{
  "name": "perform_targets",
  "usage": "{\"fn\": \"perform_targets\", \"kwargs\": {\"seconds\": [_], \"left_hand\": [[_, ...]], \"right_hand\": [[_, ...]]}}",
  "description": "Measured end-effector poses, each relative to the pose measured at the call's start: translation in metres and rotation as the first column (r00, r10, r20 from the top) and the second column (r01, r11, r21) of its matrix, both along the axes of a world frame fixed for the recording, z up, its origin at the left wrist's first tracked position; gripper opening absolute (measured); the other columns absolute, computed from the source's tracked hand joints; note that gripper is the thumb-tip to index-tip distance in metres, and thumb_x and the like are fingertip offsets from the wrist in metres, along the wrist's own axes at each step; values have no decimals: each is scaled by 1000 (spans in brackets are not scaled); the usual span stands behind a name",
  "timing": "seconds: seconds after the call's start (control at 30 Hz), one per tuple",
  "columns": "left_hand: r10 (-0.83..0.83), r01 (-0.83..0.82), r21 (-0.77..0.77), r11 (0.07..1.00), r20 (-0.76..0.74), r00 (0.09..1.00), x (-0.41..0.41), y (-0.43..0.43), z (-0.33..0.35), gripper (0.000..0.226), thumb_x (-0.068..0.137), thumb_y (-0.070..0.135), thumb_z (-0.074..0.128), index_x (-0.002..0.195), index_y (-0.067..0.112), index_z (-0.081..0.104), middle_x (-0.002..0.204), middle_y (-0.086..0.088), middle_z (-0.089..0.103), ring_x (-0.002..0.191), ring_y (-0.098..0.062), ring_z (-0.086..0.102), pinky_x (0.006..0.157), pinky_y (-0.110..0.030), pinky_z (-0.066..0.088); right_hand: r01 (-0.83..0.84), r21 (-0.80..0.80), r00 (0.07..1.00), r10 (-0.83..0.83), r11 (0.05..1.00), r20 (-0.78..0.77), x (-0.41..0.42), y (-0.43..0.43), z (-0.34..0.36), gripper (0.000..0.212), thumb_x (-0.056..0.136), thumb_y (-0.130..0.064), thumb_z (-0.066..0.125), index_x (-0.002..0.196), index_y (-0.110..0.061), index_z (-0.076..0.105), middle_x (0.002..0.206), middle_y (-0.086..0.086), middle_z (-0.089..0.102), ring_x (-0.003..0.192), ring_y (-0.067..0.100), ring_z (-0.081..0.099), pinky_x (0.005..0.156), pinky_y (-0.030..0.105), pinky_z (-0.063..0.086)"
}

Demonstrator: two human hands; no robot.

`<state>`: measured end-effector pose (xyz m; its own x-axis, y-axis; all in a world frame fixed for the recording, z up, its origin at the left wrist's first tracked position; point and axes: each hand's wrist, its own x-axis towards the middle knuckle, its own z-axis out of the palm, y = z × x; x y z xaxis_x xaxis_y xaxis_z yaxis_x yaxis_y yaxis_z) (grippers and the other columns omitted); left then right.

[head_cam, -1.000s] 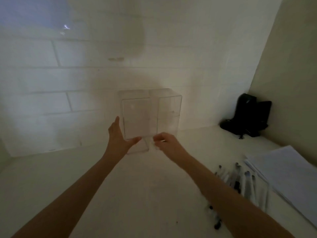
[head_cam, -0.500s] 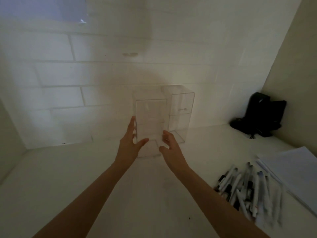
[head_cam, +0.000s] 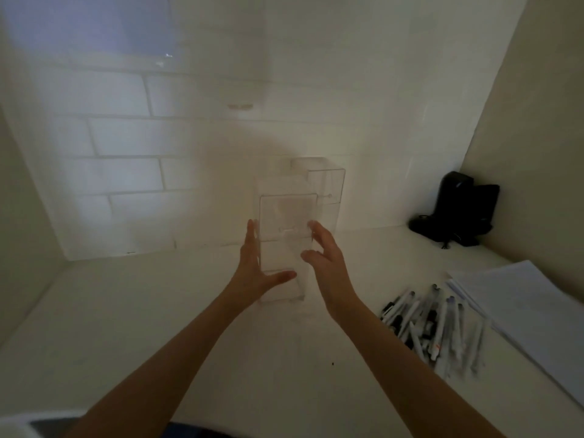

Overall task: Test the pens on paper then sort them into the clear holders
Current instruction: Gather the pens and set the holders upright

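Note:
A tall clear holder (head_cam: 286, 216) stands on the white table near the middle, in front of the wall. My left hand (head_cam: 256, 270) presses flat against its left side, thumb across its lower front. My right hand (head_cam: 325, 260) grips its right side with curled fingers. A second clear holder (head_cam: 328, 184) stands just behind it to the right, against the wall. A pile of several white and black pens (head_cam: 433, 324) lies on the table at the right. A stack of white paper (head_cam: 531, 311) lies beside the pens, further right.
A black device (head_cam: 455, 210) with a cord sits in the back right corner. White brick-pattern wall runs along the back, and a plain wall closes the right side. The white table (head_cam: 142, 311) stretches left of my arms.
The front holder has come away from the second one, toward me and to the left. Both hands have shifted from its lower front to its sides.

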<state>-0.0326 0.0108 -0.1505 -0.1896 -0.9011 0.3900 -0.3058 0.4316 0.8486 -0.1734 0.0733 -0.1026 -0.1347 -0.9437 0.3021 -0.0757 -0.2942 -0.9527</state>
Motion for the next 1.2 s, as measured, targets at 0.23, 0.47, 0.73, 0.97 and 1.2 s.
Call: {"fn": "perform_targets", "kwargs": {"seconds": [0.23, 0.47, 0.73, 0.97, 1.2], "left_hand": [[-8, 7, -28, 1000, -5, 1000, -2, -2, 1, 125, 53, 41, 85, 143, 33, -2, 144, -9, 23, 127, -26, 34, 104, -51, 35], [4, -4, -22, 1000, 3, 1000, -3, -6, 0, 124, 58, 25, 86, 145, 26, -2, 137, -6, 27, 121, -19, 36, 105, -43, 34], [1, -1, -44, 999, 0, 1000, -5, -6, -1, 123, 61, 30, 83, 138, 38, -12, 152, -10, 12, 139, -24, 18, 112, -49, 23], [36, -37, -59, 998, -19, 999, 1, -28, -3, 123, 63, 31, 83, 137, 45, -14, 153, -6, 10, 140, -15, 12, 113, -46, 20], [65, -65, -85, 994, -3, 998, 3, -43, -10, 122, 59, 51, 79, 137, 49, -15, 152, -4, 14, 139, -17, 17, 111, -49, 24]], "right_hand": [[29, -190, 998, -17, 981, 62, -6, -4, 42, 73, 65, -10, 45, 136, -23, 44, 136, -10, 47, 120, -7, 44, 94, 9, 36], [-43, -181, 991, 19, 983, -130, 7, -56, 101, 78, 77, 4, 41, 149, -17, 20, 155, -2, 21, 141, 15, 21, 115, 33, 25], [119, -146, 971, -146, 982, -189, -31, -80, 76, 58, 83, 8, 45, 139, -7, 38, 141, 5, 42, 129, 20, 39, 108, 35, 34], [343, 175, 880, -251, 923, -403, -46, -101, 15, 116, 73, -44, 75, 149, -11, -6, 155, 19, 5, 142, 36, 12, 114, 49, 18], [487, 31, 792, -427, 873, -437, -21, -133, 4, 122, 70, -50, 75, 148, -13, -12, 149, 21, 21, 135, 36, 30, 108, 52, 29]]}}
